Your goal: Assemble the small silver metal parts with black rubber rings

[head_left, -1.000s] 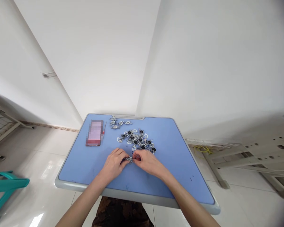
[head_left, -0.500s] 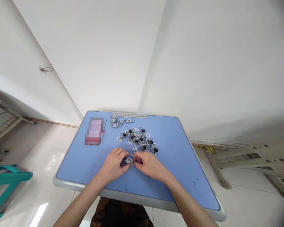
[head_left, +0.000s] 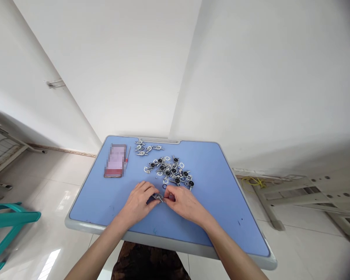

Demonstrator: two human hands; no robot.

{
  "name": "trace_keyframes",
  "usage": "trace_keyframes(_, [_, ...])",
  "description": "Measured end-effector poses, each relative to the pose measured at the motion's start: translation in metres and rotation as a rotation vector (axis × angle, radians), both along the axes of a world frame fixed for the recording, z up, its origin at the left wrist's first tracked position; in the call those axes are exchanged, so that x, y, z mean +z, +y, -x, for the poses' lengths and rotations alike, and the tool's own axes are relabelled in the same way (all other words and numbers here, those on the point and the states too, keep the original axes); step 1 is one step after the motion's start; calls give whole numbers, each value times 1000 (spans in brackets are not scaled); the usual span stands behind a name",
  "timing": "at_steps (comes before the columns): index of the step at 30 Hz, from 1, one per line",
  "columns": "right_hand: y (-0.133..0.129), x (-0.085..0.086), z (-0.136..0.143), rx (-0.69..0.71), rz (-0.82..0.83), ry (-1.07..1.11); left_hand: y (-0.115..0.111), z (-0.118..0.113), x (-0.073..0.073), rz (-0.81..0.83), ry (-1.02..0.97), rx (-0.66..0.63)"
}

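Near the front of the blue table, my left hand (head_left: 139, 200) pinches a small silver metal fitting (head_left: 159, 198) with a flange plate, between thumb and fingers. My right hand (head_left: 183, 201) meets it from the right, thumb and forefinger pressed together at the fitting's end. Its other fingers are curled in, and what they hold is too small and hidden to make out. Just beyond lies a pile of metal parts with round black caps (head_left: 174, 170), mixed with flat flange plates (head_left: 181, 165). A dark ring (head_left: 165, 186) lies just above my right fingertips.
The blue table (head_left: 105, 202) has a raised grey rim. Several silver fittings (head_left: 141, 153) sit at the back left. A phone (head_left: 115, 160) with a blurred screen lies beside a thin screwdriver (head_left: 128, 154). A green stool (head_left: 14, 217) stands left, a metal frame (head_left: 309, 194) right.
The fitting between my hands has tilted, so its flange plate faces up less. Both hands stay nearly in place, and the pile is unchanged.
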State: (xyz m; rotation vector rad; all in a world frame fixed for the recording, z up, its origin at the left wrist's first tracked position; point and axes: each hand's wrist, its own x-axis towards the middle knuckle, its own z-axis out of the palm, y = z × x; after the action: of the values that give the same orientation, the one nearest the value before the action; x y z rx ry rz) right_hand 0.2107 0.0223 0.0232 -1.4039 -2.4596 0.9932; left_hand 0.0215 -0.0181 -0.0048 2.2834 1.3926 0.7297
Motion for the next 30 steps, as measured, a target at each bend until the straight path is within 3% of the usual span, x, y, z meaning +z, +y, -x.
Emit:
trace_keyframes(7, [-2,-3,-1,-8,-23,8,-1,-1,0,-41,61,7])
trace_keyframes(22, [-2,-6,0,4,-37,21,3,-3,-6,22,-74,54])
trace_keyframes(30, [-2,-8,-1,7,-42,33,2,-4,-7,4,-33,46])
